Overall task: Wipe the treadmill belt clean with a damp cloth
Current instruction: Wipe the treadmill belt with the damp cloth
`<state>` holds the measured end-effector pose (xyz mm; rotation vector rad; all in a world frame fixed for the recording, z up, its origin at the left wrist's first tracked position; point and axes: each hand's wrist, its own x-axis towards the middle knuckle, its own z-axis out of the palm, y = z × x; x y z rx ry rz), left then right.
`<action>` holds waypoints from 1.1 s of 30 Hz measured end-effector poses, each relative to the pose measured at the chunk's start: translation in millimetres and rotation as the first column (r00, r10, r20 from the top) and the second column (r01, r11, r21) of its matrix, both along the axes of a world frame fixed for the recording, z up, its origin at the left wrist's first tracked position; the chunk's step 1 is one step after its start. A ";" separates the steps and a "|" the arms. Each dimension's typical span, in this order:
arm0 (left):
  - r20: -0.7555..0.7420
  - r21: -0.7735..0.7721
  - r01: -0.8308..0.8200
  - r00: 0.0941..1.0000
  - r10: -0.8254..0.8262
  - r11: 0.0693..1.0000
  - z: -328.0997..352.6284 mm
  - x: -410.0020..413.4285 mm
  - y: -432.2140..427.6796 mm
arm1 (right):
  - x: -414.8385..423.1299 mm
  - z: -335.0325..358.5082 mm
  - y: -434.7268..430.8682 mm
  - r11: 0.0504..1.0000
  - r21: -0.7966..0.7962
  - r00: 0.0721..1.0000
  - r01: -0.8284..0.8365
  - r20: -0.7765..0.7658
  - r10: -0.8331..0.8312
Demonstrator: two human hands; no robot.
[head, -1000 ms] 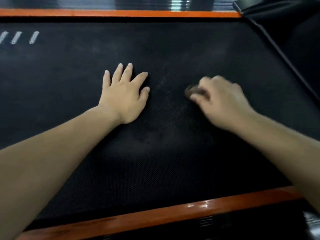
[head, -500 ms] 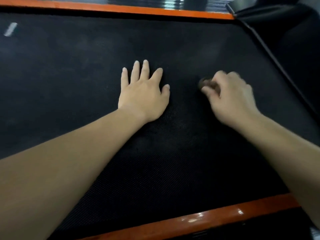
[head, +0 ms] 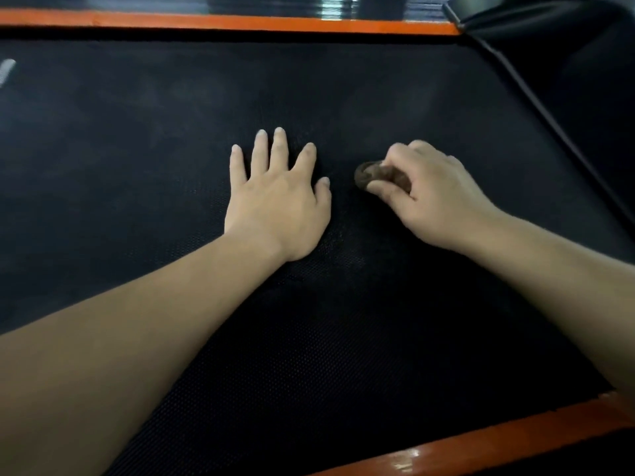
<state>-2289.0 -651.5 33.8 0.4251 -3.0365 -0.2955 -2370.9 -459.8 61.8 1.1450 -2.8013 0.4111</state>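
Right hand (head: 433, 197) fingers curled, pinching small wadded brown cloth (head: 372, 174) against belt (head: 343, 338). Left hand (head: 278, 204) flat, fingers spread, palm down just beside it. Belt black, dimpled texture; glossy orange side rails (head: 220, 21).

Black textured treadmill belt (head: 343, 338), bordered by orange side rails (head: 240, 22) at its far and near edges. Left hand (head: 278, 204) lies flat on it, fingers spread. Just beside it, a small brown cloth (head: 369, 173) sits on the belt, gripped by the right hand (head: 429, 197).
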 end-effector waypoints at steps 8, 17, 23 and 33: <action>-0.017 0.012 -0.004 1.000 0.004 1.000 0.4 -0.2 -0.4 | -39.7 -2.2 -35.2 0.973 -0.016 0.967 0.232 -0.107 -0.233; -0.031 0.014 0.001 1.000 -0.001 1.000 0.5 -0.4 -0.3 | -86.3 7.2 -37.0 0.954 0.028 0.952 0.299 -0.085 -0.296; -0.024 0.018 -0.005 1.000 0.005 1.000 1.3 -0.6 -0.4 | -45.1 -3.1 -43.5 0.996 -0.023 0.996 -0.091 -0.012 0.091; -0.039 0.014 -0.002 0.999 0.003 1.000 1.6 -0.7 -1.4 | -81.8 -1.5 -72.1 0.996 -0.079 0.999 -0.040 -0.022 0.038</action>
